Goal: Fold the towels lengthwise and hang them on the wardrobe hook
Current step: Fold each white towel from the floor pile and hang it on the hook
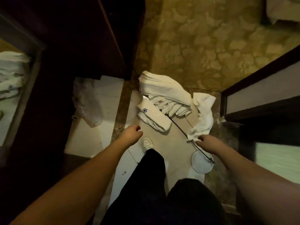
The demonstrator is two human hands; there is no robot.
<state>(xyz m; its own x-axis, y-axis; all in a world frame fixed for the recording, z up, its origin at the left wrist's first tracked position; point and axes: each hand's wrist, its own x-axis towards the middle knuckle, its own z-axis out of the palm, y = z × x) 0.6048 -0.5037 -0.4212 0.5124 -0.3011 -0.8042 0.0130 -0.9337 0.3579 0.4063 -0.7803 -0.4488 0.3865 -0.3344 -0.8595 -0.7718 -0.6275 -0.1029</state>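
While the camera looked straight down, the patterned carpet (211, 46) filled the upper part of the view and met pale floor tiles (175, 143) below it. A dark wardrobe (73, 38) stood along the left side, and a dark-framed door (259, 91) closed in the right side. The person's legs in black trousers (151, 184) came up from the bottom edge, with one white shoe (147, 143) planted on the tiles.

Where carpet and tile met, a heap of white towels (164, 88) lay on the floor, several of them folded and fanned against each other. A rolled towel (154, 117) bearing a small dark flower mark rested against the near side of the heap. Just to the right, a loose towel (203, 114) trailed from the heap down toward the person. The right hand (206, 140) pinched that towel's near corner between curled fingers, low above the tiles. The left hand (133, 132) hung apart from every towel, its fingers loosely curled and holding nothing.

A crumpled clear plastic bag (87, 101) lay on the tiles beside the wardrobe. A round white disc (201, 161) sat on the floor under the right forearm, and a thin dark cord (178, 127) ran from it up toward the heap. More white cloth (11, 73) showed at the far left edge.
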